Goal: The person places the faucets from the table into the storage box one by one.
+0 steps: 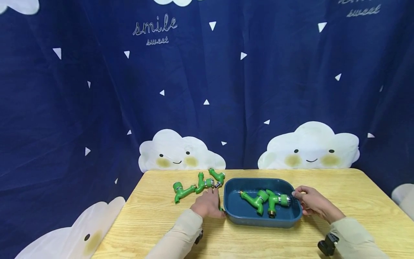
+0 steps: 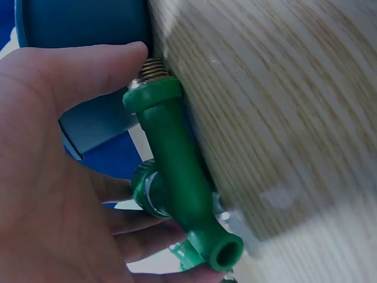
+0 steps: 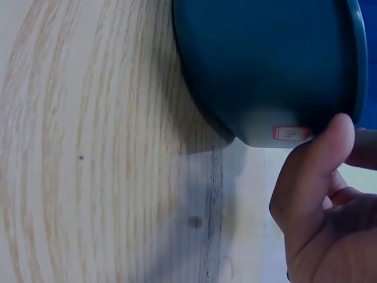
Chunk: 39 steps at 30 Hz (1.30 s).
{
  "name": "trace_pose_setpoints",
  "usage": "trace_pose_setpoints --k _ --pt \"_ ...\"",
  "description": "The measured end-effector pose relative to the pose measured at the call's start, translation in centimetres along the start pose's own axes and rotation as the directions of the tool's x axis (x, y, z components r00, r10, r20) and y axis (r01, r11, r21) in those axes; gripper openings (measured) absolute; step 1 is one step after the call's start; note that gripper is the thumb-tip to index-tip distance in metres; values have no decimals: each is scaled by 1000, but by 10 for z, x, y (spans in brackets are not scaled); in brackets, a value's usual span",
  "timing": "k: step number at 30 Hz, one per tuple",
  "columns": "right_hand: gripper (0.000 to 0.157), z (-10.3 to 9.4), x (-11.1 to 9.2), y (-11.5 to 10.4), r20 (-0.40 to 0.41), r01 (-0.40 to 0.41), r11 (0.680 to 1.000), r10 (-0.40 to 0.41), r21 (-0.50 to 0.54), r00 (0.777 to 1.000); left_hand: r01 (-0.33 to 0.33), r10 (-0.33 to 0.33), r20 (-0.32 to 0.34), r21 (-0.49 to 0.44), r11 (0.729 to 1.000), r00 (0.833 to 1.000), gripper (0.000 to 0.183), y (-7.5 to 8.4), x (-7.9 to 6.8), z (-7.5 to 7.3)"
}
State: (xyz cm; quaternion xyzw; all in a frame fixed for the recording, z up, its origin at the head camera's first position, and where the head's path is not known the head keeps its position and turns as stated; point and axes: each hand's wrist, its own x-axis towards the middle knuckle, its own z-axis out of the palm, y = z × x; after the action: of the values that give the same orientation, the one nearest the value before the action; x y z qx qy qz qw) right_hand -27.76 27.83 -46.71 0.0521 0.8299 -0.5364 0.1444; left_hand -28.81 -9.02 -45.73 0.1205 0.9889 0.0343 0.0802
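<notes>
My left hand (image 1: 208, 204) is just left of the blue plastic bin (image 1: 258, 221), holding a green faucet (image 2: 177, 153). In the left wrist view the thumb lies at its brass threaded end and the fingers reach behind its body; the head view mostly hides this faucet under the hand. My right hand (image 1: 313, 203) pinches the bin's right rim, thumb at the edge, near a small red-framed label (image 3: 291, 133). Inside the bin lie two more green faucets, one at left (image 1: 255, 202) and one at right (image 1: 275, 201).
On the wooden table (image 1: 155, 216), three green faucets lie beyond my left hand: a left one (image 1: 184, 192), a middle one (image 1: 202, 183) and a far one (image 1: 218, 177). A dark blue curtain (image 1: 226, 90) with clouds hangs behind the table's back edge.
</notes>
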Motion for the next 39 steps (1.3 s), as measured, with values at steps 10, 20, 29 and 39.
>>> trace_pose_setpoints --k 10,20,29,39 --pt "22 1 -2 0 -13 4 1000 -4 -12 1000 -14 14 -16 11 1000 1000 102 3 2 3" --pt "22 1 -1 -4 -22 -10 1000 10 -3 1000 -16 16 -1 -14 1000 1000 107 -1 3 8" --pt "24 2 -1 -3 -13 -7 1000 6 -19 1000 -6 6 7 -42 999 1000 101 -2 4 10" --pt "24 1 -3 -3 -12 5 1000 -5 -17 1000 -20 20 -11 -2 1000 1000 101 0 8 10"
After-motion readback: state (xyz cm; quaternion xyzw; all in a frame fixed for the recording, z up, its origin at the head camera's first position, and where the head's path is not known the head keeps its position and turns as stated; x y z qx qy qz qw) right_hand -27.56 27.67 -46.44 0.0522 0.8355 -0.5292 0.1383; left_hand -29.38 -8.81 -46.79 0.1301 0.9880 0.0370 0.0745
